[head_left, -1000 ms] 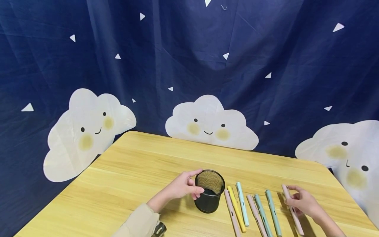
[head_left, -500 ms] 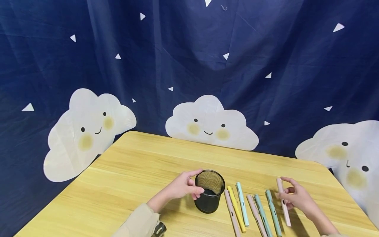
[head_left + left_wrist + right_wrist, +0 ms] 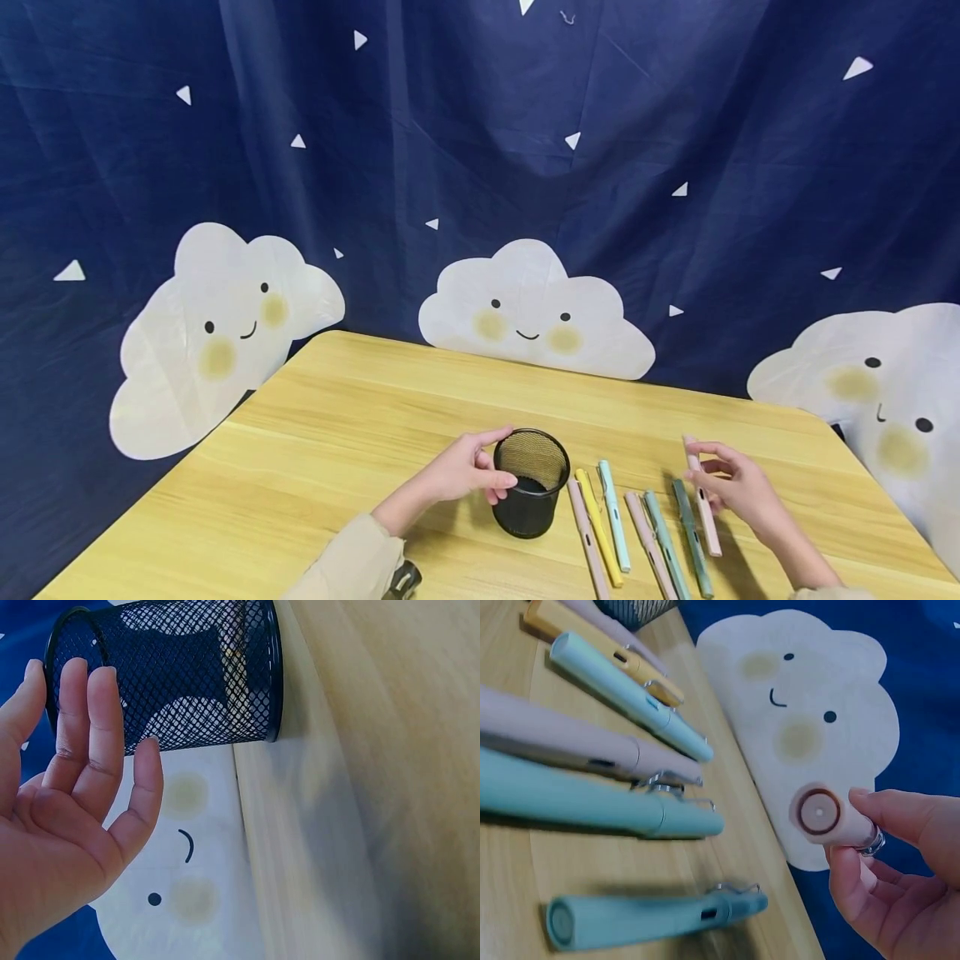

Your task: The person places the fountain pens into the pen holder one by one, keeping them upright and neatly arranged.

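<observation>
Over there, the left hand (image 3: 467, 472) holds the black mesh cup (image 3: 525, 518), thumb and forefinger at its rim. Well to the right of that cup, the right hand (image 3: 741, 493) pinches a pale pink pen (image 3: 704, 507), raised off the table (image 3: 360, 417). Six more pens (image 3: 599, 529) lie right of the cup, the yellow one second from it.

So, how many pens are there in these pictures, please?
7. The right hand holds one pink pen. On the table, left to right: first pink pen, yellow pen, light blue pen, second pink pen, first green pen, second green pen. None seems hidden.
</observation>
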### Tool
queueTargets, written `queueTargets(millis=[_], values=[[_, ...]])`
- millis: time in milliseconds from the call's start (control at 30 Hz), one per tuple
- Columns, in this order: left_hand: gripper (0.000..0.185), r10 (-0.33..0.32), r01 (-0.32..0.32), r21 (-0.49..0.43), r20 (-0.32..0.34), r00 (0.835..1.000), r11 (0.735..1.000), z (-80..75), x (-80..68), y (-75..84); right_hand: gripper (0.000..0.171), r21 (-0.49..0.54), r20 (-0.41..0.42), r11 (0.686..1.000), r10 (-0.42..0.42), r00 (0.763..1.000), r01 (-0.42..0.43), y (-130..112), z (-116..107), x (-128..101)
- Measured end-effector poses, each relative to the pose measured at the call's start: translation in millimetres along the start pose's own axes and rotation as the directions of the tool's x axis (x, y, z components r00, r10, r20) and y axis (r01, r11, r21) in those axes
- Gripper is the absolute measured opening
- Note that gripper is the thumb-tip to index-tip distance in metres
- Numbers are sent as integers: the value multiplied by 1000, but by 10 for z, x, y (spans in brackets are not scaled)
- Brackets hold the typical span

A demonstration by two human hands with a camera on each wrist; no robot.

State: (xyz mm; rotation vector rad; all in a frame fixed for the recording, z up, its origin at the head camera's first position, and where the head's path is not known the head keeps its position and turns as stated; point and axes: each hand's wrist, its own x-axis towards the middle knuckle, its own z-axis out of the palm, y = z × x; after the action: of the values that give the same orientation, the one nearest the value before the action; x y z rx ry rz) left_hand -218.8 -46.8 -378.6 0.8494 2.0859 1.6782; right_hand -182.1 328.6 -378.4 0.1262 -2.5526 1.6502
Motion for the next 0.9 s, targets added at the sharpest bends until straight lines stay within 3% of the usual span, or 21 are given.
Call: queueTargets(millis=[267, 567, 900], values=[[71, -8, 8, 5, -6, 1000, 1000, 3, 8, -4, 32, 28, -34, 998, -54, 998, 55, -63, 68, 39], [72, -2, 2, 12, 0, 1000, 1000, 4, 16, -9, 32, 213, -8, 964, -163, 987, 161, 423, 50, 294], [72, 1, -1, 13, 1, 1000, 1000, 2, 15, -15, 29, 256, -55, 956, -132, 990, 141, -235, 334, 114]])
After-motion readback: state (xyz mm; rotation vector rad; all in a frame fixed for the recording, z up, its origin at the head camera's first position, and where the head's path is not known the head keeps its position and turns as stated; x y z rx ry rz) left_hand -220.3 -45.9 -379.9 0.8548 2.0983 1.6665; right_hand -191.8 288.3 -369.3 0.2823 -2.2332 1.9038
